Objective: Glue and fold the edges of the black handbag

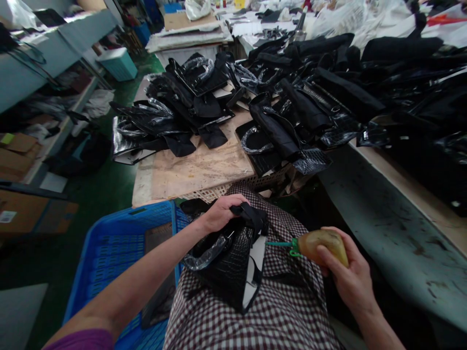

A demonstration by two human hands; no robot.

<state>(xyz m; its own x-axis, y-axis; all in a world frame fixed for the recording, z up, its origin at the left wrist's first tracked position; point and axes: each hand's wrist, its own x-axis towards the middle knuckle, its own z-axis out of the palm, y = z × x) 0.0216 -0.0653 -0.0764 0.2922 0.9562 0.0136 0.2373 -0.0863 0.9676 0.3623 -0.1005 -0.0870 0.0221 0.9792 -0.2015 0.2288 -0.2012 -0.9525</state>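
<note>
A black crocodile-patterned handbag [226,265] rests on my lap over a checked apron [292,301]. Its handle is wrapped in clear plastic, and a white inner surface shows along the open side facing right. My left hand [224,214] grips the black fabric at the bag's top edge, fingers closed. In my right hand [346,267] is a yellowish squeeze glue bottle [323,245], held sideways with fingers wrapped round it. Its thin green nozzle [279,243] points left, with the tip close to the bag's white edge; whether it touches I cannot tell.
A low work table [193,172] ahead carries several black bag pieces [197,97]. More black bags [412,92] are heaped on the bench to the right. A blue plastic crate [120,218] stands at my left. Cardboard boxes [32,211] lie further left under a bench.
</note>
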